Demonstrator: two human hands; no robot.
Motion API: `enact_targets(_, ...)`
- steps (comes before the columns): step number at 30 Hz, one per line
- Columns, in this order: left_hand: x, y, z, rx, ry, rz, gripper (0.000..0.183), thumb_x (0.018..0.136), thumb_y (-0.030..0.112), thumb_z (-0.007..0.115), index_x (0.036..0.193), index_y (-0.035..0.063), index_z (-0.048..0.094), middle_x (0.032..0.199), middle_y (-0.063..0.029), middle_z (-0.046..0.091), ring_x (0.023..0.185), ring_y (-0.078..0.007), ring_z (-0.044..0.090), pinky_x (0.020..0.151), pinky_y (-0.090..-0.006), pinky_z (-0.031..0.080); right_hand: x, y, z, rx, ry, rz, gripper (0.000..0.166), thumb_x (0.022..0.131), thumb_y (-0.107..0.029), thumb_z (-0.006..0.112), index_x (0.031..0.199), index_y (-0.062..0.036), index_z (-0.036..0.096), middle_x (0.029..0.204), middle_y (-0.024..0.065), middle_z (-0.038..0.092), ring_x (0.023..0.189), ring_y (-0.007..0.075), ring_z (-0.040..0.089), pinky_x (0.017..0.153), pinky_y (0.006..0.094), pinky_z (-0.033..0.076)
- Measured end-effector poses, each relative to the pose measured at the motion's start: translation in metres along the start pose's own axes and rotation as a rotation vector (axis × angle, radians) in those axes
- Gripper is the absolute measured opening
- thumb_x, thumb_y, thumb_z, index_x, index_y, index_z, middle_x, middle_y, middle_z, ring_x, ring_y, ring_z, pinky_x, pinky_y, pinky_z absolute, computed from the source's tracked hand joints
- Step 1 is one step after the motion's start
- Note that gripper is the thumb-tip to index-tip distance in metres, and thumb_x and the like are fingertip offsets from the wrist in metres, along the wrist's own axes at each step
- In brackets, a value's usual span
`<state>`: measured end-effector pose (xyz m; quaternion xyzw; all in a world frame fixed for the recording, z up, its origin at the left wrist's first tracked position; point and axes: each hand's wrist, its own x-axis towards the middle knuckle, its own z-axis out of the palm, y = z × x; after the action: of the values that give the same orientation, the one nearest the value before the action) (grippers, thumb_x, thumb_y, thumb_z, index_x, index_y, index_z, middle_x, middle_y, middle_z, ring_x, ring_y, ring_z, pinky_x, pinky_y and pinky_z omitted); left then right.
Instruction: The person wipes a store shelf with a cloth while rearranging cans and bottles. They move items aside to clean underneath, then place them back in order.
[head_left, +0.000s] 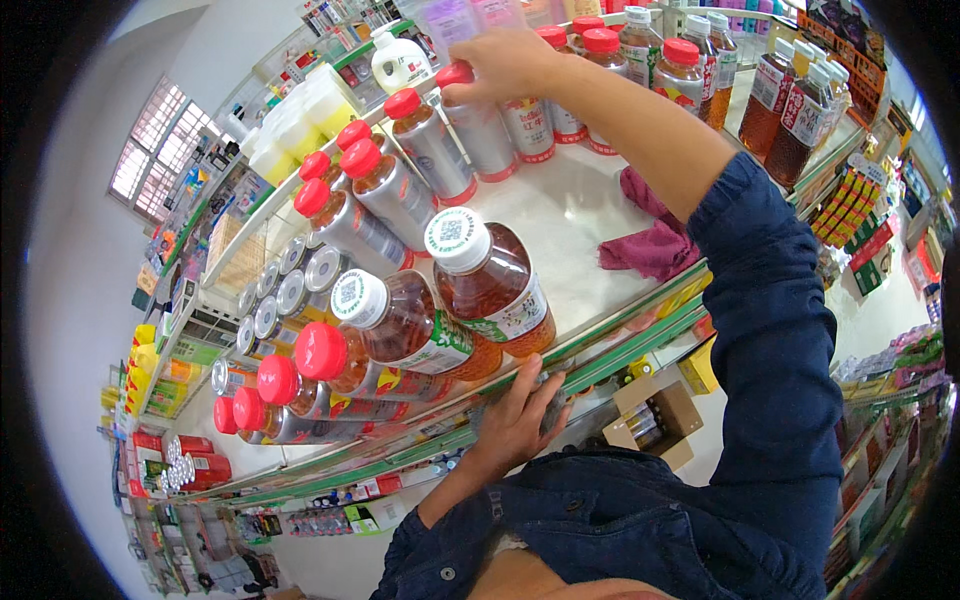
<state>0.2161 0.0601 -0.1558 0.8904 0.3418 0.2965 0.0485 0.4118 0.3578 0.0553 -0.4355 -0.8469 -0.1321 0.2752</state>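
Note:
My right hand (499, 66) grips the red cap of a silver-labelled drink bottle (480, 135) that stands in the row along the shelf's back rail. My left hand (521, 412) rests at the green front edge of the shelf (600, 375), fingers spread, with a grey object (553, 409) partly hidden behind it; its hold on this is unclear. Just above that hand stand two white-capped tea bottles, one with a clear view of its cap (459, 238) and the other beside it (361, 298). A crumpled maroon cloth (656, 244) lies on the white shelf top, below my right forearm.
Several red-capped bottles (321, 352) line the left front, with silver-topped cans (292, 292) behind. More tea bottles (799, 120) stand at the right. A white jug (399, 64) is beyond the back rail. An open cardboard box (686, 416) holding items sits below the shelf.

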Motion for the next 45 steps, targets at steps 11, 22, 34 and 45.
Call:
enact_targets(11, -0.001, 0.000, 0.003, -0.016, 0.003, -0.023, 0.053, 0.075, 0.017, 0.078, 0.122, 0.0053, 0.057, 0.144, -0.0209, 0.027, 0.086, -0.0262, 0.064, 0.068, -0.0359, 0.056, -0.001, 0.012, 0.017, -0.041, 0.229, -0.239, 0.061, 0.078, -0.065, 0.053, 0.083, -0.0049, 0.062, 0.072, 0.0168, 0.065, 0.069, 0.0347, 0.065, 0.061, 0.0448, 0.051)
enact_targets(22, -0.001, -0.002, 0.007, -0.038, 0.013, -0.024, 0.053, 0.075, 0.019, 0.079, 0.121, 0.0063, 0.057, 0.144, -0.0233, 0.025, 0.088, -0.0291, 0.065, 0.069, -0.0371, 0.056, -0.022, -0.062, -0.002, 0.208, 0.216, -0.382, 0.052, 0.075, -0.056, 0.062, 0.087, -0.0050, 0.063, 0.069, 0.0129, 0.062, 0.064, 0.0319, 0.063, 0.058, 0.0410, 0.050)
enact_targets(34, 0.000, 0.000, 0.006, -0.026, 0.028, -0.024, 0.051, 0.075, 0.018, 0.079, 0.119, 0.0051, 0.058, 0.146, -0.0234, 0.024, 0.090, -0.0290, 0.065, 0.070, -0.0364, 0.056, -0.014, -0.108, 0.003, 0.259, 0.169, -0.464, 0.051, 0.079, -0.053, 0.059, 0.091, -0.0036, 0.062, 0.076, 0.0159, 0.063, 0.075, 0.0333, 0.063, 0.063, 0.0429, 0.050)
enact_targets(45, 0.001, -0.001, 0.006, -0.033, -0.012, -0.030, 0.049, 0.076, 0.018, 0.077, 0.119, 0.0043, 0.059, 0.143, -0.0242, 0.026, 0.087, -0.0289, 0.064, 0.071, -0.0366, 0.055, -0.179, -0.003, -0.056, 0.287, -0.733, -0.323, 0.022, 0.082, -0.022, 0.063, 0.093, -0.0036, 0.066, 0.086, 0.0171, 0.062, 0.084, 0.0357, 0.061, 0.076, 0.0441, 0.049)
